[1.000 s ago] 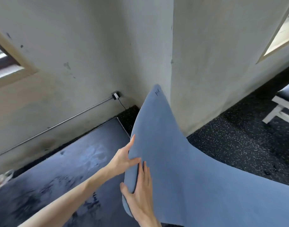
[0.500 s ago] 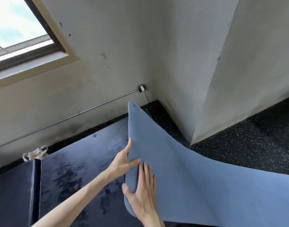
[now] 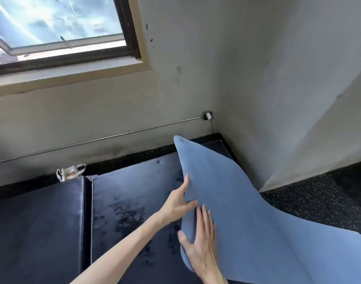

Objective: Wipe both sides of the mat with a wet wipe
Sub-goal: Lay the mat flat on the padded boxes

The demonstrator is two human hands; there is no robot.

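1. The view has swung up and left since half a second ago: the dark-framed window (image 3: 58, 31) now fills the far left and more of the wall shows; the hands and mat keep almost the same pose.
2. Light blue flexible rubber mat (image 3: 247, 212) is lifted and curled, its far corner with a small printed mark raised toward the wall corner, its right part trailing down to the dark speckled floor (image 3: 318, 201).
3. Left hand (image 3: 178, 203) pinches the mat's left edge, thumb on the near face, index finger stretched up along the edge; its other fingers are hidden behind the mat.
4. Right hand (image 3: 200, 240) lies flat on the mat's near face, fingers straight and narrow, thumb wrapped at the edge, just below the left hand.
5. Dark navy padded floor mats (image 3: 124, 201) lie under and left of the blue mat, with wet-looking smears.
6. A small white cloth bag (image 3: 70, 172) sits at their far edge by the wall.
7. A metal pipe (image 3: 93, 141) runs along the wall to a white plug (image 3: 208, 115) near the corner.
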